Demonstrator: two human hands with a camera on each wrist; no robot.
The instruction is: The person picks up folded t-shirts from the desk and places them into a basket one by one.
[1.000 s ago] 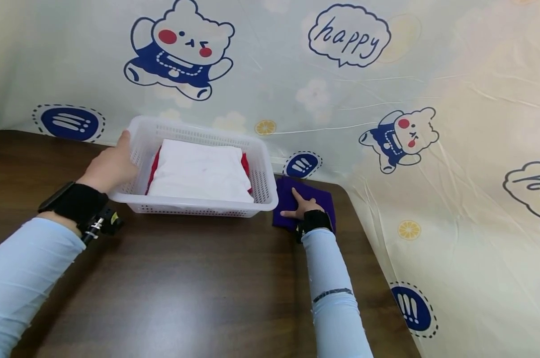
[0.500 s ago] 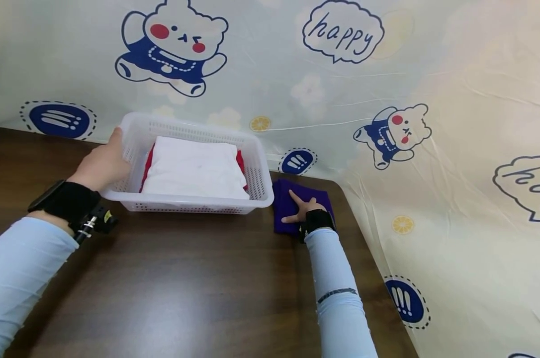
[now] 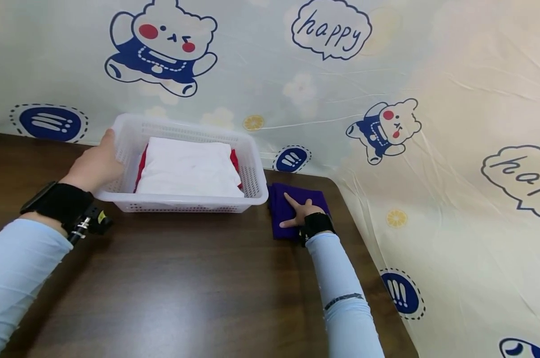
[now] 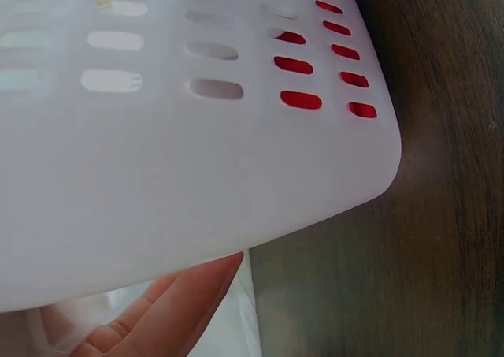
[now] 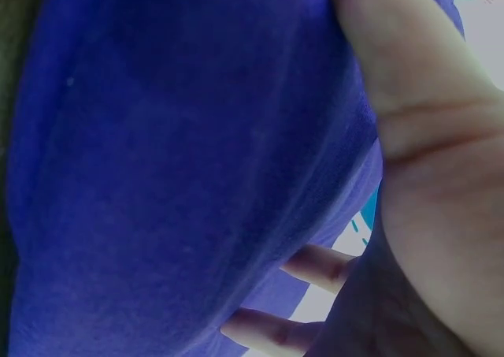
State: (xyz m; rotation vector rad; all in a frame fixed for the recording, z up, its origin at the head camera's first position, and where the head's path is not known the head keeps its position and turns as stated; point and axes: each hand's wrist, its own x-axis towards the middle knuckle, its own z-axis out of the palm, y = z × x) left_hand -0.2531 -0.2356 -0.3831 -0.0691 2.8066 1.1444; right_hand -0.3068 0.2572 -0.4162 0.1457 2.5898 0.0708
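My left hand (image 3: pixel 95 161) grips the left end of a white plastic basket (image 3: pixel 185 203) in the head view. The left wrist view shows fingers (image 4: pixel 185 310) under the rim of the perforated basket wall (image 4: pixel 197 184). Inside lies a folded white cloth (image 3: pixel 187 169), with red fabric (image 3: pixel 140 171) peeking out at both sides. Right of the basket, my right hand (image 3: pixel 300 213) rests on a folded purple cloth (image 3: pixel 312 195), index finger and thumb spread apart. Close up in the right wrist view, the thumb and fingertips touch that purple cloth (image 5: pixel 173 152).
The dark wooden table (image 3: pixel 185 278) has a rounded far right corner just beyond the purple cloth. A printed curtain (image 3: pixel 252 64) with bears and lettering hangs along the back and right sides, close behind the basket.
The purple cloth and my right hand have slid slightly toward me. My left hand keeps its hold on the basket, which stays in place while the head view shifts a little.
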